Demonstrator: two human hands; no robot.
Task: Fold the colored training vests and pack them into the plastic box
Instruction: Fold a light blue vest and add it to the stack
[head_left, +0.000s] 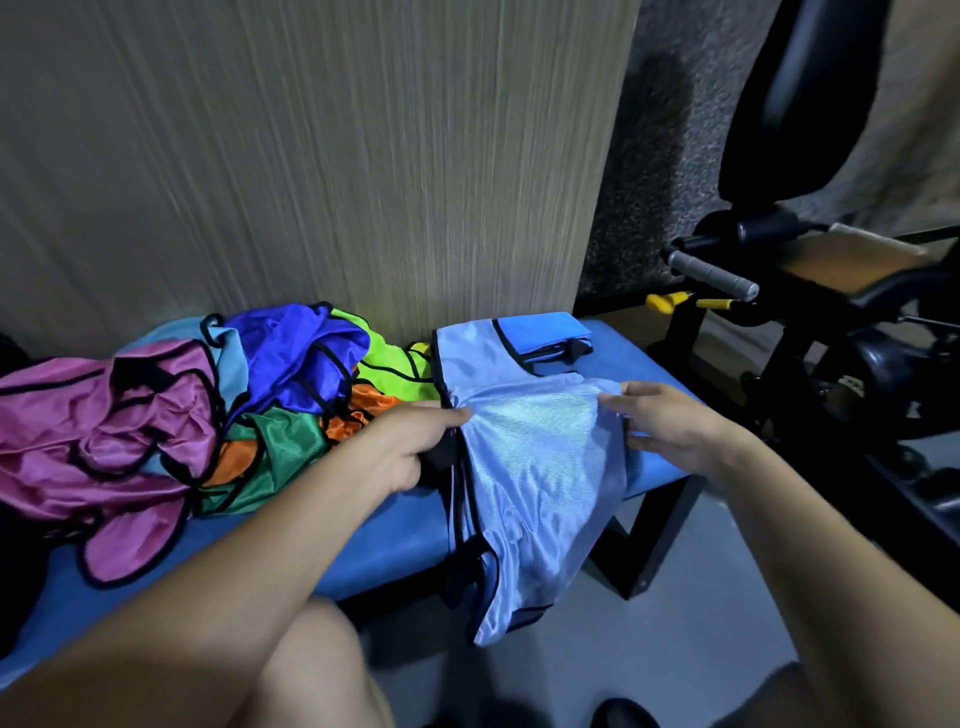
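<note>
First vest in hand, folding barely begun.

The left hand (410, 441) and right hand (670, 421) pinch the pale blue vest (535, 467) at the bench's (395, 540) right end, draped over its front edge; the pile (208, 410) waits unfolded, no box visible.

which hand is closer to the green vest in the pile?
Left. The left hand grips the light blue vest just right of the green vest; the right hand is farther right.
</note>
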